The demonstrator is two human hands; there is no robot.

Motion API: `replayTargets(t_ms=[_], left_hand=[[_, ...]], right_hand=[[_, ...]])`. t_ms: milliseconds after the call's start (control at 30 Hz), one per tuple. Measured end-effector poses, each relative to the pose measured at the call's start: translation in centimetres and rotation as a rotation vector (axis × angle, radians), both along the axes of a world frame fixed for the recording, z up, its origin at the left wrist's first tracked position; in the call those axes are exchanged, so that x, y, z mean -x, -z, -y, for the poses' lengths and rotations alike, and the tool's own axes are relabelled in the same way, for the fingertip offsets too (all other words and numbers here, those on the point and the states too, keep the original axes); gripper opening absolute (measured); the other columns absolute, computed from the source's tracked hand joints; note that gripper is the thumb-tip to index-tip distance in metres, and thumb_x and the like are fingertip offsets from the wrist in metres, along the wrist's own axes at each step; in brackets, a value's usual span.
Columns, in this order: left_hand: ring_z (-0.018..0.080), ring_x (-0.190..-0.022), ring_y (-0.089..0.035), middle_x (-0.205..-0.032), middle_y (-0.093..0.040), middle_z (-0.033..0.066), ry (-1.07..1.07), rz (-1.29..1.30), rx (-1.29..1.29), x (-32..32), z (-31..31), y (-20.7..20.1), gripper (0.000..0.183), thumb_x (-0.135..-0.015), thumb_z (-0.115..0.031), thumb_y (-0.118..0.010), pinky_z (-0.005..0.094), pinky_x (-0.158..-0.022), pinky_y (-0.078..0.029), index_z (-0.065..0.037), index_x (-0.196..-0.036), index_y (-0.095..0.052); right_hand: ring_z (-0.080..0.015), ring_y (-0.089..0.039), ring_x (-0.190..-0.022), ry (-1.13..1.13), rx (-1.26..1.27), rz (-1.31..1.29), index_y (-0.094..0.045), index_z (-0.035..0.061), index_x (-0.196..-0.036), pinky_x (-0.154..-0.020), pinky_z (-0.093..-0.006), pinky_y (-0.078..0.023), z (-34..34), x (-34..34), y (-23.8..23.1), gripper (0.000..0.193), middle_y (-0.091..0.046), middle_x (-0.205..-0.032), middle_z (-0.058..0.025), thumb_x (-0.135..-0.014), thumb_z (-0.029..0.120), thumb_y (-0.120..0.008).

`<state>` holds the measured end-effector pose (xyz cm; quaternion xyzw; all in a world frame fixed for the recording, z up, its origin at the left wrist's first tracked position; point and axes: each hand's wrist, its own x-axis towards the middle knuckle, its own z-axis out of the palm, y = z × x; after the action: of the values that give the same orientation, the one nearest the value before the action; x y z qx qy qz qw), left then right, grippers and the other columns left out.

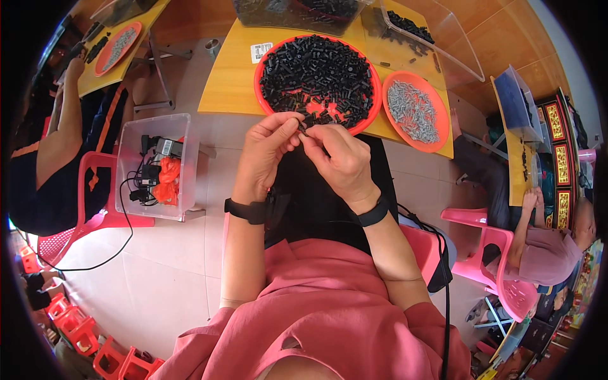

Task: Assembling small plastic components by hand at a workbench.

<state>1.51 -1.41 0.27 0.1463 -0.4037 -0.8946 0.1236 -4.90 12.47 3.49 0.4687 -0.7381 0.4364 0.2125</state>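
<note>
My left hand (273,142) and my right hand (339,155) meet in front of the table's near edge, thumbs and forefingers pinched together. Between the fingertips is a small dark piece (302,126), mostly covered, so which hand bears it is hard to see. Just beyond them sits a round red tray (376,104) heaped with small black plastic parts (316,69); red bottom shows through at its near side. To its right, an orange-red oval plate (437,136) carries many small grey metal screws or pins (413,111), too small to name surely.
Clear plastic bins (297,19) with black parts stand at the back of the yellow table (231,82). A clear box (155,126) of cables and adapters is on my left. Co-workers sit at tables (117,63) on both sides, on pink chairs (506,278). A black cable (446,316) hangs at my right.
</note>
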Motion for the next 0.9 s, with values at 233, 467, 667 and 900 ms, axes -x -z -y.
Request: replayTargets(t_ms=[233,467,667,900], left_hand=[[0.0054,-0.066,-0.058,-0.077,-0.064,-0.0007,0.010,-0.022,-0.076,0.2,-0.6,0.1,0.016,-0.092,-0.012,-0.063,0.0169,-0.060,-0.047,-0.002,-0.104,-0.067],[0.0050,-0.064,-0.056,-0.076,-0.062,-0.0009,0.031,-0.033,-0.194,0.2,-0.7,0.0,0.017,-0.093,-0.013,-0.062,0.0171,-0.058,-0.046,-0.002,-0.104,-0.067],[0.0050,-0.063,-0.056,-0.076,-0.063,-0.0007,0.006,-0.044,-0.021,0.2,-0.5,-0.3,0.016,-0.092,-0.012,-0.063,0.0174,-0.056,-0.044,-0.002,-0.103,-0.068],[0.0045,-0.061,-0.052,-0.076,-0.062,-0.0009,0.041,-0.030,-0.003,-0.1,-0.5,-0.3,0.015,-0.091,-0.012,-0.064,0.0173,-0.055,-0.041,-0.002,-0.102,-0.068]], right_hand=[[-0.0217,-0.066,-0.066,0.025,0.018,-0.079,-0.064,0.0029,-0.085,-0.057,-0.0293,-0.053,0.1,0.0,0.2,0.016,-0.065,-0.076,-0.0080,-0.072,-0.001,-0.075],[-0.0199,-0.066,-0.064,-0.003,0.077,0.064,-0.064,0.0023,-0.084,-0.055,-0.0277,-0.053,0.2,-0.1,0.2,0.016,-0.065,-0.075,-0.0082,-0.073,-0.002,-0.075],[-0.0197,-0.066,-0.063,-0.007,0.072,-0.018,-0.064,0.0021,-0.085,-0.055,-0.0271,-0.052,0.2,0.1,0.3,0.016,-0.065,-0.075,-0.0084,-0.073,-0.003,-0.075],[-0.0247,-0.064,-0.072,-0.076,-0.079,0.051,-0.063,0.0026,-0.090,-0.065,-0.0328,-0.052,-1.0,0.8,-1.2,0.023,-0.065,-0.082,-0.0081,-0.071,0.005,-0.076]])
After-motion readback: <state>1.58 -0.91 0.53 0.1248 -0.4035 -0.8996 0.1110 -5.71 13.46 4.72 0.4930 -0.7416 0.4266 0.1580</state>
